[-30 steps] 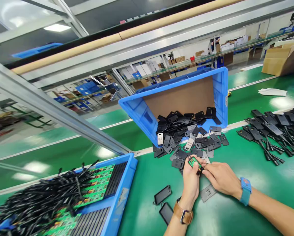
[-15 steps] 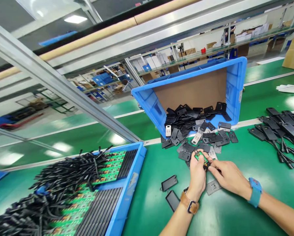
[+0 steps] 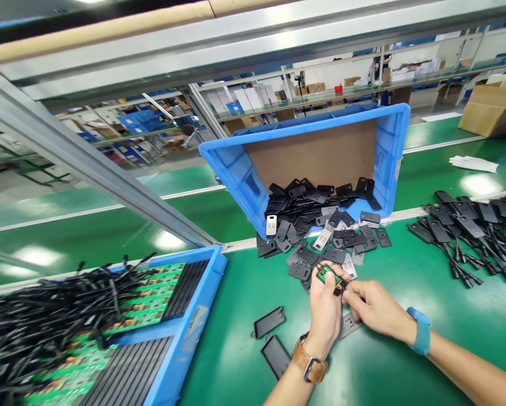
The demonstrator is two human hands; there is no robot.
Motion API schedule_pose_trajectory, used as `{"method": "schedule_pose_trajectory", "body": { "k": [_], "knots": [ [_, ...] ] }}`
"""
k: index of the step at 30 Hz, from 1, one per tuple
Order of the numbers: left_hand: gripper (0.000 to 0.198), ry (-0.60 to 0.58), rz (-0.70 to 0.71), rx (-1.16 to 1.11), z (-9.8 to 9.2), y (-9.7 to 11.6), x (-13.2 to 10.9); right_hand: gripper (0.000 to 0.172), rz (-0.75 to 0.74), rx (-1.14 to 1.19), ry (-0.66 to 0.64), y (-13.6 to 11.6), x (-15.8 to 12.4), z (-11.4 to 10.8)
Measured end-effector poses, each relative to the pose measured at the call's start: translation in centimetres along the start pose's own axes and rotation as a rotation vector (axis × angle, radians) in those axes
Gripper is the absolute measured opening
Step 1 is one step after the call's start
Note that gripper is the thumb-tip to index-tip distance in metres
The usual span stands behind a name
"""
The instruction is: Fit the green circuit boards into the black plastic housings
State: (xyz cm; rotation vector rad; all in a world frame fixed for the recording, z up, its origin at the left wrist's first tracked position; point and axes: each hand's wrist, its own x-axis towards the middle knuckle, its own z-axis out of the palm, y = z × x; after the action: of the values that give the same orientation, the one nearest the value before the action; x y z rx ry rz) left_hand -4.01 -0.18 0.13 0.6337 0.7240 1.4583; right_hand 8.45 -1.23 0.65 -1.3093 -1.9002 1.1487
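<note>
My left hand (image 3: 327,301) holds a small green circuit board (image 3: 329,277) set in a black plastic case, its thumb lying over the board. Coloured wires show at the board's lower right end. There my right hand (image 3: 375,310) pinches the black cable, which its fingers mostly hide. Under the hands a grey cover plate (image 3: 349,325) lies on the green table (image 3: 236,349). To the left of my left wrist rest two black case halves, one tilted (image 3: 270,322) and one (image 3: 276,357) partly behind the wrist. Loose black and grey covers (image 3: 307,255) are scattered just beyond my hands.
A blue bin (image 3: 394,169) tipped on its side spills black covers toward me. At left, a blue tray (image 3: 194,332) carries rows of cabled green boards. Finished-looking cabled black units (image 3: 468,225) lie at right, with a white glove (image 3: 473,164) and cardboard box (image 3: 489,110) behind. A metal post (image 3: 109,175) slants at left.
The view has swung to the right, so everything sits further left in it. Both hands stay together at the circuit board, with only a slight shift of the right fingers at its lower end.
</note>
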Motion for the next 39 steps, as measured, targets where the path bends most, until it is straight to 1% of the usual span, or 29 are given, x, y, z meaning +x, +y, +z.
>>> {"method": "schedule_pose_trajectory", "body": {
  "k": [5,9,11,17,23,27,31,35,39],
  "knots": [
    [0.020,0.016,0.006,-0.051,0.1,0.4,0.2,0.031,-0.091,-0.119,0.118,-0.6,-0.1,0.5],
    [0.020,0.010,0.017,-0.058,0.2,0.5,0.1,0.032,-0.129,-0.178,0.162,-0.6,0.0,0.8],
    [0.021,0.004,0.010,-0.060,0.3,0.6,0.0,0.033,-0.132,-0.162,0.159,-0.5,-0.1,0.8],
    [0.025,0.030,0.028,-0.047,0.5,0.6,-0.1,0.038,-0.094,-0.045,0.078,-0.3,-0.1,0.8],
    [0.025,0.029,0.035,-0.064,0.5,0.4,-0.1,0.033,-0.212,-0.188,0.145,0.1,-0.3,1.0],
    [0.024,0.027,0.037,-0.061,0.5,0.3,-0.2,0.030,-0.278,-0.267,0.137,0.1,-0.4,0.9],
    [0.026,0.032,0.048,-0.045,0.6,0.4,-0.3,0.029,-0.312,-0.305,0.124,0.0,-0.5,0.7],
    [0.025,0.024,0.048,-0.048,0.7,0.6,-0.3,0.029,-0.309,-0.279,0.117,0.3,-0.4,0.6],
    [0.023,0.012,0.009,-0.099,0.7,0.8,-0.3,0.033,-0.246,-0.166,0.112,0.7,-0.1,0.7]
  ]
}}
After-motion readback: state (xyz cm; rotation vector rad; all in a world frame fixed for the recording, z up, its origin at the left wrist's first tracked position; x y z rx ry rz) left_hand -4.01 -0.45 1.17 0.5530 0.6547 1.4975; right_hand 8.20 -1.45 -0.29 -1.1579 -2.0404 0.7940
